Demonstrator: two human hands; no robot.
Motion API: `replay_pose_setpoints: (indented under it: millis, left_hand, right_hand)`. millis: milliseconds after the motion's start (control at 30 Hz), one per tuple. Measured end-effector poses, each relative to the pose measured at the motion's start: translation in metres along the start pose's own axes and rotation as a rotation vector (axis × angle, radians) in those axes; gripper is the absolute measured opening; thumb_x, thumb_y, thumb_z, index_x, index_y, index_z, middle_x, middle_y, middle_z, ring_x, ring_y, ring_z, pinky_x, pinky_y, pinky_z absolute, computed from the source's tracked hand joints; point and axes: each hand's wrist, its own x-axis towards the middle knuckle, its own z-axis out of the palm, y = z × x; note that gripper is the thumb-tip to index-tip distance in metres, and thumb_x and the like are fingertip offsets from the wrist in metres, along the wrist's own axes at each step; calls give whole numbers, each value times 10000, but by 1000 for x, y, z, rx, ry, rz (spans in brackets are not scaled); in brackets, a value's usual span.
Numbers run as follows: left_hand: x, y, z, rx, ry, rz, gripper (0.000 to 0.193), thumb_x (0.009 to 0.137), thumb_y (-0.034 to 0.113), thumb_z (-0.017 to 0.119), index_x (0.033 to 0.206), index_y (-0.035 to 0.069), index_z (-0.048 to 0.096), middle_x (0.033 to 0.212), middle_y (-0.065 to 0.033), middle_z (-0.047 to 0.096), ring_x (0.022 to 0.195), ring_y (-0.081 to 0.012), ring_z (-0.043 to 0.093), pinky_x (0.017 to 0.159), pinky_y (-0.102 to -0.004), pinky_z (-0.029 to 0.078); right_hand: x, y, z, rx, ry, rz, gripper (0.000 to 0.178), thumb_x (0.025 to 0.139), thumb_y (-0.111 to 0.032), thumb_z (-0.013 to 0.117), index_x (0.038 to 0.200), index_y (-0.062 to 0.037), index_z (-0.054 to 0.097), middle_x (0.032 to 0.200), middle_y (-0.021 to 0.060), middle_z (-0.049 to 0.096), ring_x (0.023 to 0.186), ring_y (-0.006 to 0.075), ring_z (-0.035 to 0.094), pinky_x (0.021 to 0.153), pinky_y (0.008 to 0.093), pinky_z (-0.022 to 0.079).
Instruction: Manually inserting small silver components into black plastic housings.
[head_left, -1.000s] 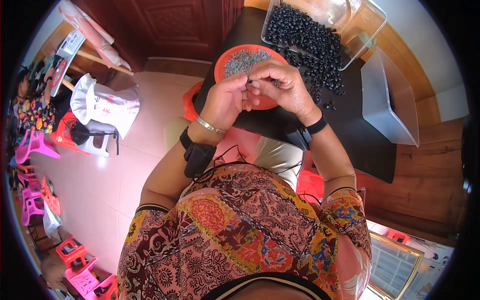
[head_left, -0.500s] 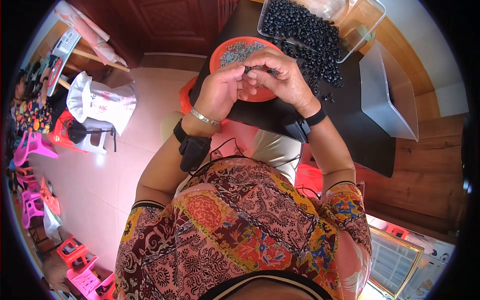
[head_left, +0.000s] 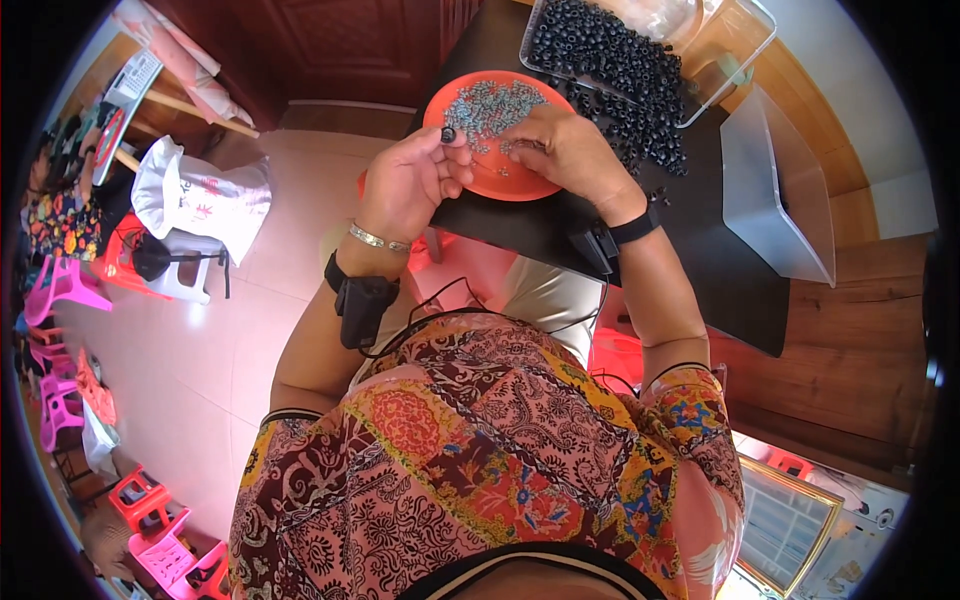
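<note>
My left hand (head_left: 412, 180) is at the left rim of a round orange-red basin (head_left: 520, 188), palm turned up. Its thumb and finger pinch a small black ring-shaped part (head_left: 448, 134). Over the right side of the basin, my right hand (head_left: 580, 160) reaches down with thumb and fingertips drawn together among small silvery metal pieces (head_left: 490, 108). Whatever those fingertips hold is too small to make out. The pieces lie heaped toward the far side of the basin, with some scattered nearer.
Many black parts (head_left: 640, 125) spill from a clear tray (head_left: 527, 42) onto the dark table (head_left: 720, 250). A translucent bin (head_left: 765, 195) stands at the right. On the left are a white sack (head_left: 225, 205), stools, pink chairs (head_left: 68, 290) and another person in a floral top (head_left: 75, 230).
My hands have separated. The left moved left and slightly down with the black part, now visible; the right stayed over the basin, its fingertips now lowered to the metal pieces.
</note>
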Motion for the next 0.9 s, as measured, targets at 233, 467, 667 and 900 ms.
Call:
replay_pose_setpoints:
  millis: [233,467,667,900]
  left_hand:
    - [2,-2,0,2,-12,-36,254,944,259,460,954,40,587,875,-64,627,737,-167,595,643,-264,428]
    - [-2,-1,-2,-16,-43,-16,247,949,257,449,954,45,574,872,-60,613,729,-167,590,633,-265,425]
    - [-4,-3,-2,-31,-63,-30,252,950,264,441,951,49,573,864,-56,611,725,-168,594,632,-261,429]
    - [-6,-4,-5,-29,-58,-32,255,955,262,433,952,50,575,865,-55,617,729,-167,605,630,-258,435]
  right_hand:
    - [-2,15,-34,-132,278,57,161,788,-56,671,947,-69,690,864,100,632,759,262,624,661,327,497]
    - [-24,29,-82,-207,292,255,127,817,-104,666,928,-44,674,816,96,644,701,193,621,644,296,479]
    - [-55,33,-73,-106,26,519,124,792,-105,678,898,-42,671,722,95,642,645,197,613,620,296,477]
    - [-70,31,-55,-166,-112,497,156,760,-108,680,893,-32,653,760,126,649,693,257,637,648,354,496]
